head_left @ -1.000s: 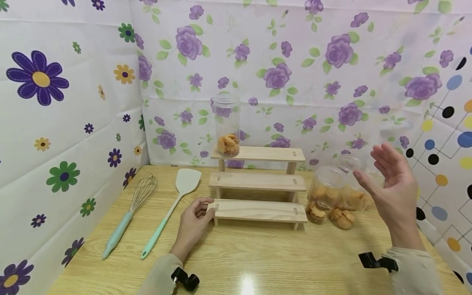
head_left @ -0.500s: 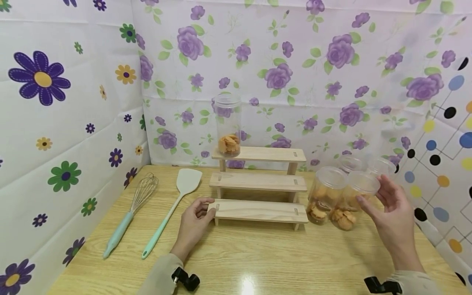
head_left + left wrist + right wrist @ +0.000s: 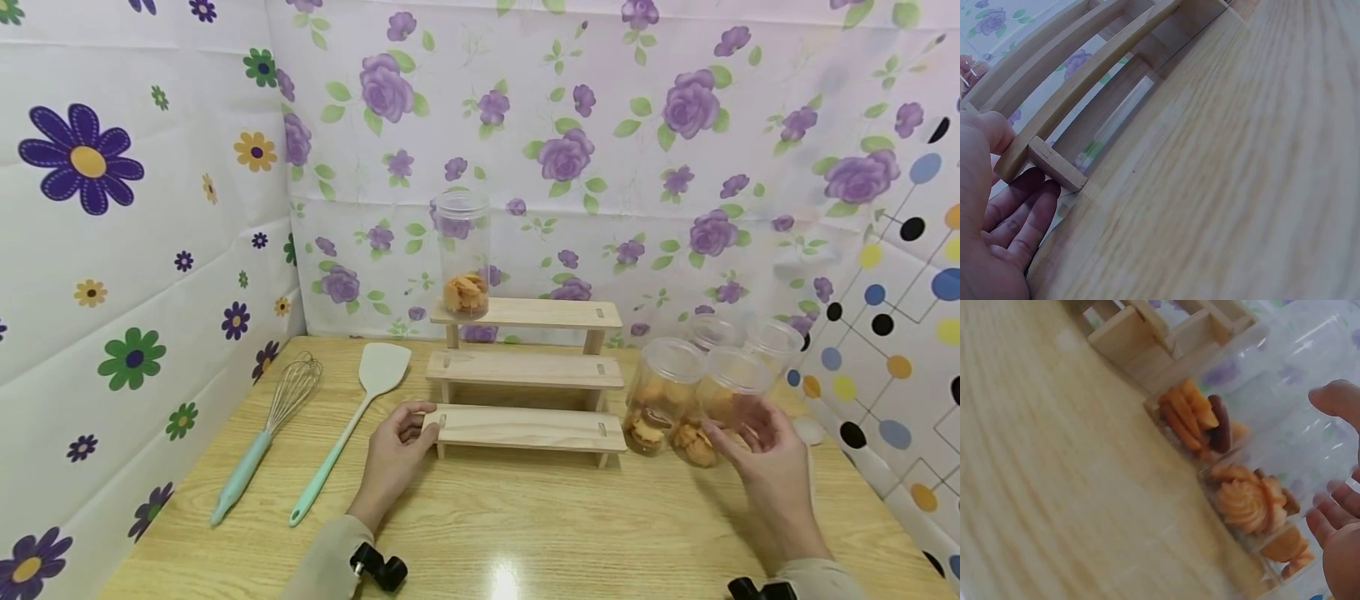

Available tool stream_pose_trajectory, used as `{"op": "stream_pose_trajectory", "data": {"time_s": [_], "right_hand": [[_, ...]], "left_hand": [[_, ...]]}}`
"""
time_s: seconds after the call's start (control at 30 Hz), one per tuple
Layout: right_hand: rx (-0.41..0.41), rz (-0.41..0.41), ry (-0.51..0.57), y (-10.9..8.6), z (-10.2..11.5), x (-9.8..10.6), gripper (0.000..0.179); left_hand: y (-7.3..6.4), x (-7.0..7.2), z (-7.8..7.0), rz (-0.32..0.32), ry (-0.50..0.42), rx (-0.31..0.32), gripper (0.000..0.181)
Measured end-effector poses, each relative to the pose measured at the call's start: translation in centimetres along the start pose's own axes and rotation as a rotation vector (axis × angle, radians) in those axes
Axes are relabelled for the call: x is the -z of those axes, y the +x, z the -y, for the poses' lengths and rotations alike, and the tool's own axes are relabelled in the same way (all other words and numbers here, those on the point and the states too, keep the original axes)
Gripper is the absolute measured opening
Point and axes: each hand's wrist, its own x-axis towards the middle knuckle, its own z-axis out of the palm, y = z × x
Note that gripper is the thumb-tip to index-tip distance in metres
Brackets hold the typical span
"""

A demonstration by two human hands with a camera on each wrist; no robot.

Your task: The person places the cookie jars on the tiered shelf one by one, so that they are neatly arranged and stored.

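Observation:
My left hand [image 3: 397, 454] holds the left end of the lowest step of a three-step wooden display rack [image 3: 525, 427], its thumb on top. In the left wrist view, the fingers [image 3: 1038, 219] reach beneath that step by the leg. At the right, my right hand [image 3: 776, 479] is beside a clear jar [image 3: 733, 371] of cookies, thumb and fingers spread apart at its side. Swirled cookies [image 3: 1244, 503] show inside in the right wrist view. A second cookie jar [image 3: 663, 387] stands left of it. On the rack's top step stands another cookie jar [image 3: 462, 250].
Two more clear jars stand behind, one at the back [image 3: 711, 331], the other at the right [image 3: 780, 340]. A whisk [image 3: 262, 442] and a white-and-green spatula [image 3: 352, 425] lie left of the rack. Something white and round [image 3: 808, 429] shows beyond my right hand. Flowered cloth [image 3: 525, 125] hangs behind.
My right hand has come down and left from above the jars to the side of the front right jar. My left hand has stayed on the rack.

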Motion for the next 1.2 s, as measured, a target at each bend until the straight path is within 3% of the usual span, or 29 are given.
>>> {"op": "stream_pose_trajectory", "data": {"time_s": [0.23,0.53,0.93,1.2], "right_hand": [[-0.029,0.047,0.008,0.0,-1.8,-0.3,0.086],[0.014,0.048,-0.113,-0.2,-2.4,-0.4,0.068],[0.043,0.034,-0.089,-0.3,-2.8,-0.3,0.065],[0.018,-0.004,-0.106,-0.2,-2.0,-0.2,0.067]], "left_hand": [[0.0,0.0,0.0,-0.002,0.004,-0.005,0.024],[0.0,0.1,0.1,-0.004,0.009,-0.003,0.025],[0.0,-0.1,-0.1,-0.005,0.0,0.005,0.025],[0.0,-0.1,0.0,-0.007,0.016,0.004,0.026]]}}
